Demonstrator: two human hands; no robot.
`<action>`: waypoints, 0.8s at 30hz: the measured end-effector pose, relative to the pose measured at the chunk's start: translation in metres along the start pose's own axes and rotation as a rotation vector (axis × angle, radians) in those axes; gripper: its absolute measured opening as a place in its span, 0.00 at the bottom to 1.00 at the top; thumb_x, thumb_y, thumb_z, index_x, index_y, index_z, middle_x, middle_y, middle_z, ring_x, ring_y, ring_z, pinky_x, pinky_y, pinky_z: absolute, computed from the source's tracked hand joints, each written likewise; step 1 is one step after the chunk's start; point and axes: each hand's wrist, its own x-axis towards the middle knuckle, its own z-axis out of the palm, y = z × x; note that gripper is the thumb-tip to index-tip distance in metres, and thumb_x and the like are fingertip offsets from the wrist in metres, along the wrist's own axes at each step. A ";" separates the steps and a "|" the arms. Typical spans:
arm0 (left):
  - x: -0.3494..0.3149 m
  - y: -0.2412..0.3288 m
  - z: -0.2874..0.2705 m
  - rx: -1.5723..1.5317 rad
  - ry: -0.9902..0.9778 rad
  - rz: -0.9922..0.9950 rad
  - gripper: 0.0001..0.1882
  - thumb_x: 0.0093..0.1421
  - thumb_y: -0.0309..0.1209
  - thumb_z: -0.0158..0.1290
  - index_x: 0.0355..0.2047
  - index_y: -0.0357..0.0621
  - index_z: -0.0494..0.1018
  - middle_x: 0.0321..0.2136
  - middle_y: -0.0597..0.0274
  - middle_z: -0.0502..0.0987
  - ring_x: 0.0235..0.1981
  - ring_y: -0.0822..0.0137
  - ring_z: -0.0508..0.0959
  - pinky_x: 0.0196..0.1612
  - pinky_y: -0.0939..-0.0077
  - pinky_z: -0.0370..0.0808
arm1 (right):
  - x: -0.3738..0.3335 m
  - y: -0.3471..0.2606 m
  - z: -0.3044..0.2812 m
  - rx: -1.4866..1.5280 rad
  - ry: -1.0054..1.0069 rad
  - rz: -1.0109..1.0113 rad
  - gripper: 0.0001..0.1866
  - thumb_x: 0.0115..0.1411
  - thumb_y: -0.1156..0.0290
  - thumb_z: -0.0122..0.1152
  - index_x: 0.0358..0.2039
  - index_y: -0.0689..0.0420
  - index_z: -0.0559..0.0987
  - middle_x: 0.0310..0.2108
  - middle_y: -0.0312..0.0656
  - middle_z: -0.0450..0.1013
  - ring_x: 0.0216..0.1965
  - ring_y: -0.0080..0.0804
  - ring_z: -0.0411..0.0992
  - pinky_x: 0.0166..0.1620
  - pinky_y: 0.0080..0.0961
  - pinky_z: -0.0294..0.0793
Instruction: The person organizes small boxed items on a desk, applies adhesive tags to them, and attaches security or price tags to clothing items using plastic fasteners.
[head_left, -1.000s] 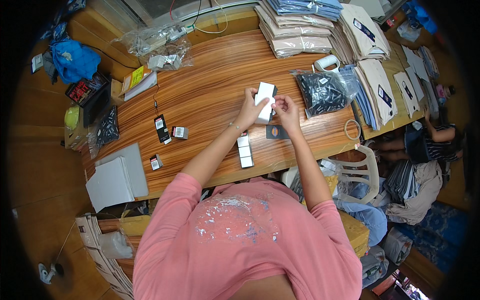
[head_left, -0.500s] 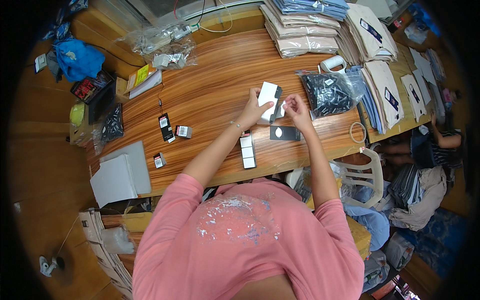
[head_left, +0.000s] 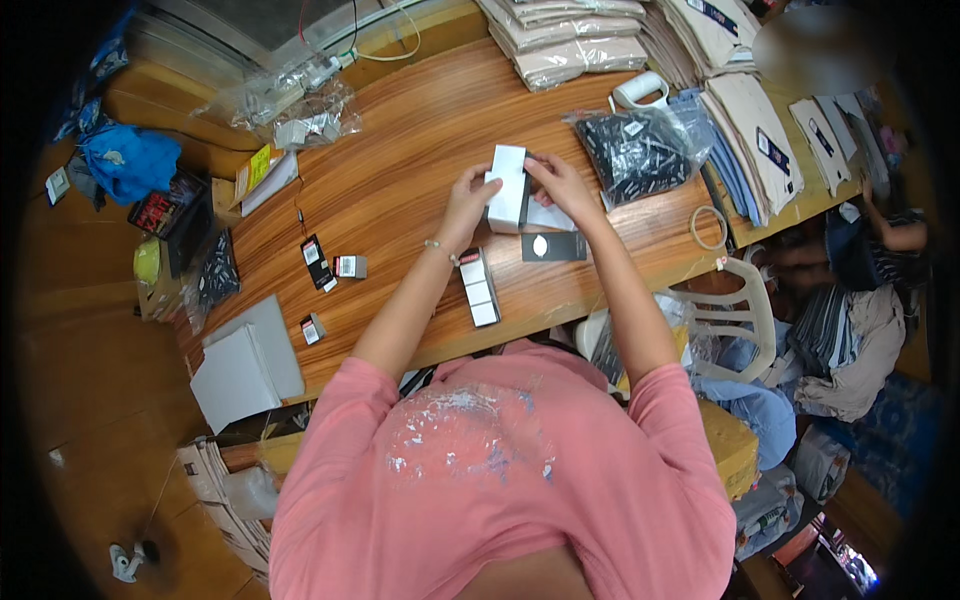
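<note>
Wood-grain worktop [head_left: 400,140] stretches out before the person; wrapped beige garments [head_left: 580,62] are piled at its far edge, toward the right corner; a clear bag of small dark pieces [head_left: 635,158] lies near its right edge; the left hand [head_left: 466,205] holds a white-faced stack [head_left: 508,185] over the worktop, right of centre; the right hand [head_left: 564,187], fingers drawn narrow, is at the stack's right side, whether gripping I cannot tell; a black strip with white labels [head_left: 479,288] lies toward the near edge, a smaller black card [head_left: 560,248] to its right.
</note>
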 end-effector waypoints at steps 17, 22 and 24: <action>0.007 -0.015 -0.001 0.307 0.063 0.131 0.10 0.61 0.28 0.42 0.41 0.39 0.59 0.34 0.58 0.69 0.34 0.73 0.67 0.38 0.79 0.66 | 0.008 -0.013 0.001 0.072 -0.027 0.128 0.17 0.51 0.70 0.59 0.41 0.61 0.71 0.26 0.34 0.67 0.20 0.19 0.68 0.17 0.16 0.70; 0.008 -0.023 0.003 0.238 0.132 0.208 0.10 0.60 0.27 0.41 0.41 0.36 0.58 0.31 0.52 0.69 0.33 0.65 0.69 0.39 0.73 0.67 | 0.004 -0.008 -0.001 0.086 -0.014 0.122 0.18 0.51 0.67 0.59 0.42 0.61 0.70 0.29 0.36 0.69 0.21 0.20 0.69 0.18 0.17 0.70; 0.008 -0.022 0.002 0.172 0.085 0.152 0.10 0.61 0.27 0.39 0.42 0.39 0.57 0.34 0.56 0.67 0.35 0.70 0.67 0.41 0.76 0.65 | 0.002 -0.009 0.003 -0.008 0.002 0.124 0.19 0.50 0.66 0.60 0.41 0.60 0.70 0.31 0.37 0.70 0.22 0.21 0.70 0.18 0.17 0.70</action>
